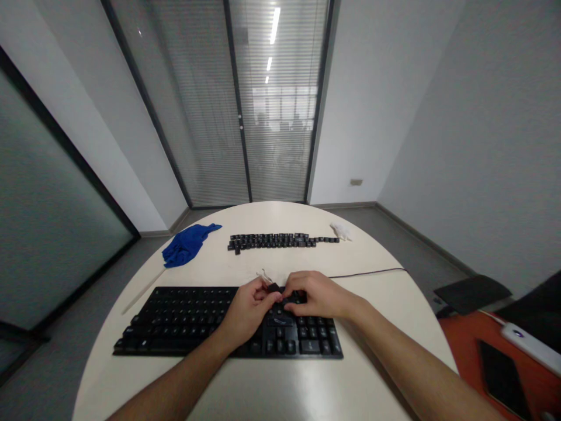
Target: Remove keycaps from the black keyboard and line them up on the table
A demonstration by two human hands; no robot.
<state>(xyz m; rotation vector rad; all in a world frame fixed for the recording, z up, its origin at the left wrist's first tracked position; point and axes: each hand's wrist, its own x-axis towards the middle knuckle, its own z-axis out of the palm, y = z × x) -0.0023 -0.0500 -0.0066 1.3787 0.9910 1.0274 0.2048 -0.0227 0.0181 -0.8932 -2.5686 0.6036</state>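
My left hand (248, 310) is closed at the fingertips on a small black piece (274, 287), which looks like a keycap and is partly covered by the fingers. From the other side, my right hand (313, 294) bends its fingers inward, its fingertips meeting the same piece. Both hands are over the right part of a black keyboard (188, 316), hiding some of its keys. Two thin pale wire prongs (263, 275) show just beyond my left fingers; whether they are held or lie on the table I cannot tell.
Farther back on the round cream table (280, 386), loose black keycaps (272, 240) lie in rows. A crumpled blue cloth (188, 244) and a thin pale stick (142, 292) are at left. White crumpled material (340, 231) and a cable (368, 273) are at right. An orange surface holds a phone (504, 377).
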